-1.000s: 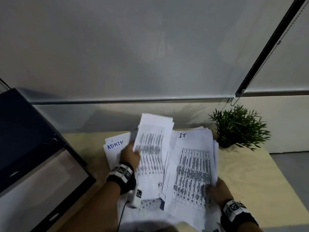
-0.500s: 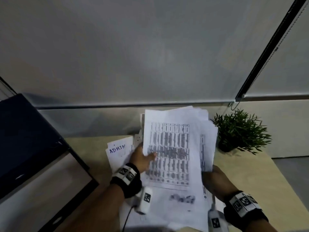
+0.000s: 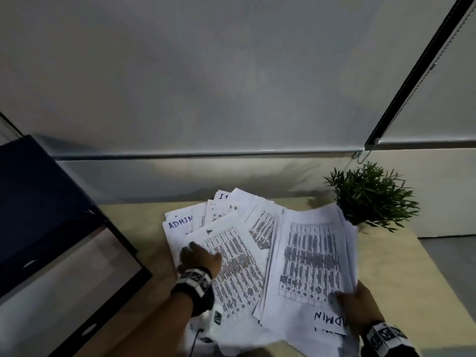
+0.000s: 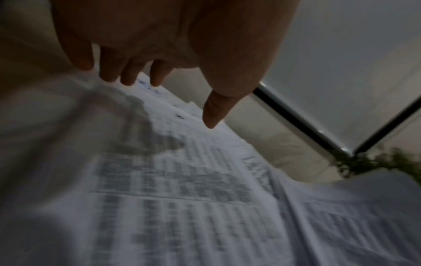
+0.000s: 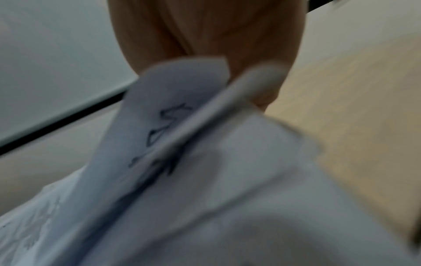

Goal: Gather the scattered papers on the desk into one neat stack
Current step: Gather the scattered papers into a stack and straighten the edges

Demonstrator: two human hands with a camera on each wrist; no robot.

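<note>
Two hands | L hand (image 3: 198,258) fingers straight on papers (image 3: 231,256) | R hand (image 3: 356,305) pinches bundle (image 3: 311,261) — print blurred

A pale wooden desk (image 3: 412,266) stands against a wall hung with grey blinds (image 3: 206,73), a plant (image 3: 371,194) at its far right corner and a dark monitor (image 3: 51,228) at its left edge, in dim light.

— What can you read on the papers in front of you?

— "ADMIN" in blue handwriting on the sheet (image 3: 180,224) at the far left of the spread. "IT" heads the sheet (image 3: 223,197) at the far edge.

— Anything nearer to you?

— "ADMIN" again, upside down to you, on the sheet (image 3: 328,321) by your right hand (image 3: 356,309). The printed tables are too blurred to read.
</note>
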